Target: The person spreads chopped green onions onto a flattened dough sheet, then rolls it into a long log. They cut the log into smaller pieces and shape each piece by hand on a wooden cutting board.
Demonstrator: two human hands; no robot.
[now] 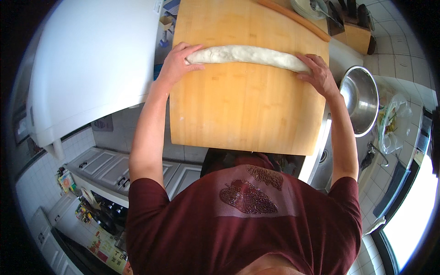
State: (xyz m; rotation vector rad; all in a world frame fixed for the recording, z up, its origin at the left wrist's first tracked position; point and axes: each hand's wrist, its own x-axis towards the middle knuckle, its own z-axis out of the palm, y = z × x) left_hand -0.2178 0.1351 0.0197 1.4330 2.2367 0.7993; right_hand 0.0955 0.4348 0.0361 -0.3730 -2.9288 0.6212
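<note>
A long, thick roll of pale dough [245, 55] lies crosswise on a wooden board [240, 110], bowed slightly away from me. Its left end sits between the thumb and fingers of my left hand [180, 60], near the board's left edge. At the other end, my right hand [318, 72] grips the dough with the fingers over the top and the thumb on the near side. The right tip of the roll is partly covered by that hand. Small dents mark the dough's surface.
A wooden rolling pin [295, 19] lies at the board's far right, beside a bowl [307, 8] with a spoon. Behind them stands a knife block [355, 36]. A steel basin [364, 99] is beyond my right forearm. A large white appliance [96, 65] borders the left.
</note>
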